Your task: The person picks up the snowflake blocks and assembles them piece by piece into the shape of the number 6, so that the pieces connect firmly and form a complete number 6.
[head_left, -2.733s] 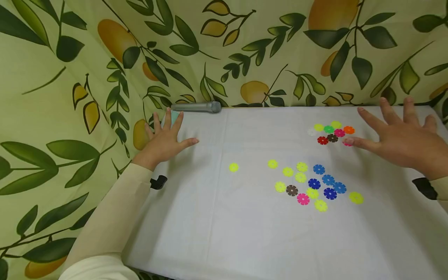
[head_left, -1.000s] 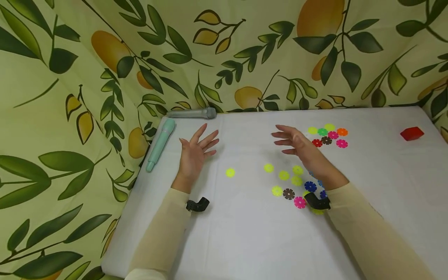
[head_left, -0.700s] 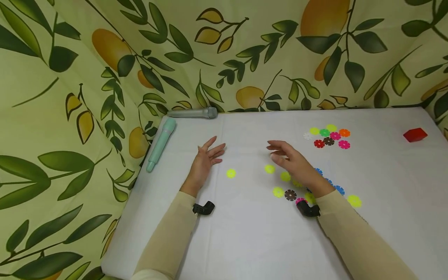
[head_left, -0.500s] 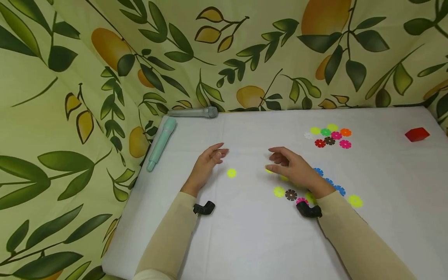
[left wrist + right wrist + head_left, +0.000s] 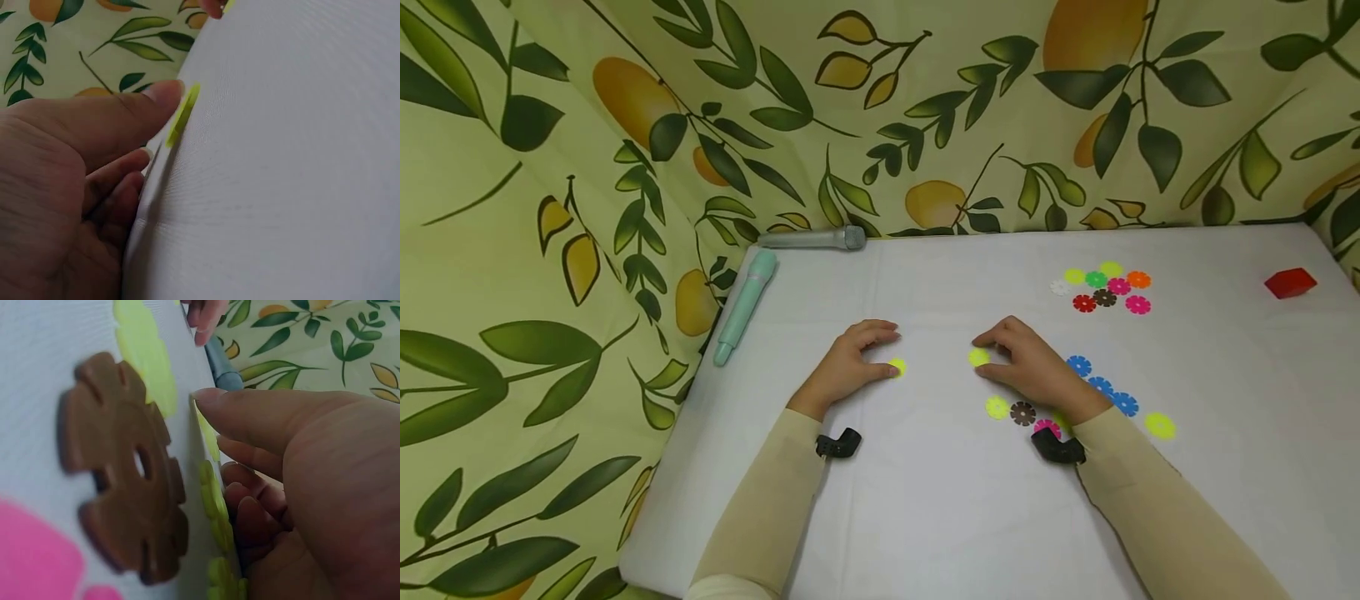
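In the head view my left hand (image 5: pixel 848 364) reaches over a yellow notched building disc (image 5: pixel 898 367) lying on the white-covered table. Its thumb tip overlaps the disc's near edge, while the other fingers arch past its far side with a gap. The left wrist view shows the thumb right at that disc (image 5: pixel 183 115). My right hand (image 5: pixel 1032 367) curls thumb and index finger round another yellow disc (image 5: pixel 978 357), tips at its opposite edges. A brown disc (image 5: pixel 128 469) and a pink disc (image 5: pixel 37 556) lie near this hand. Some discs are hidden under the right hand and wrist.
Blue discs (image 5: pixel 1101 387) and a yellow disc (image 5: pixel 1161 426) lie right of the right forearm. Farther back sits a mixed group including a red disc (image 5: pixel 1084 303). A red block (image 5: pixel 1290 283) is at far right. Mint (image 5: pixel 745 308) and silver (image 5: pixel 820 239) microphones lie back left.
From spread wide over the table's sides, both hands have come inward and lowered to the two yellow discs. The right fingers have curled round one; the left thumb has come down to the other.
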{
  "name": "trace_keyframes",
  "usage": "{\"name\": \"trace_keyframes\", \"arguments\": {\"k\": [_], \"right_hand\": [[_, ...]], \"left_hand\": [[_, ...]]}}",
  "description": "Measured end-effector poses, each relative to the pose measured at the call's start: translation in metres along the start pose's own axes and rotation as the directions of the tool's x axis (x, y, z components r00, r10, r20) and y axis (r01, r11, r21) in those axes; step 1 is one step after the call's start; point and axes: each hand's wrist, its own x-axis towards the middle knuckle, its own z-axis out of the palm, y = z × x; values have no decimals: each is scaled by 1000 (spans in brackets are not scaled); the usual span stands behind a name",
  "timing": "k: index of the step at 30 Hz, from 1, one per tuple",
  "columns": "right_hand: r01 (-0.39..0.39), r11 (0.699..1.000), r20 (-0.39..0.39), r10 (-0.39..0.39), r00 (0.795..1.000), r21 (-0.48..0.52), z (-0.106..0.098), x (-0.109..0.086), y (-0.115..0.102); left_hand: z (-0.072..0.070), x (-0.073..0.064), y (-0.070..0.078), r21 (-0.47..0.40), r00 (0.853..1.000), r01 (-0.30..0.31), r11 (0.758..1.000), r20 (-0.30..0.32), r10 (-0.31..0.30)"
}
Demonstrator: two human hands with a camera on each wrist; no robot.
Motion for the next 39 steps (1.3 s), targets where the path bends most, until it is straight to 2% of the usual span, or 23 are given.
{"name": "trace_keyframes", "arguments": {"k": [3, 11, 15, 22, 28, 32, 35, 39], "right_hand": [[-11, 1000, -11, 11, 1000, -13, 1, 0, -1], [7, 999, -43, -9, 999, -44, 1, -1, 1], [0, 1000, -48, -2, 999, -27, 2, 0, 1], [-45, 999, -69, 46, 997, 18, 2, -1, 4], [-82, 993, -108, 90, 990, 82, -8, -5, -5], [-105, 989, -109, 116, 987, 107, -20, -9, -15], [-113, 987, -109, 125, 986, 110, -27, -14, -21], [-118, 982, -120, 136, 983, 150, -31, -21, -23]], "left_hand": [[0, 0, 1, 46, 1000, -7, 999, 21, 6], [2, 1, 4, 81, 998, 9, 997, 67, -15], [3, 1, 4, 88, 998, -2, 996, 58, -3], [9, 0, 2, 25, 997, -11, 1000, -73, 13], [13, 1, 4, -70, 987, 23, 997, -156, -34], [14, 2, 12, -139, 975, 50, 989, -208, -79], [16, 5, 21, -212, 971, 61, 975, -214, -107], [23, 12, 35, -310, 980, 55, 949, -166, -111]]}}
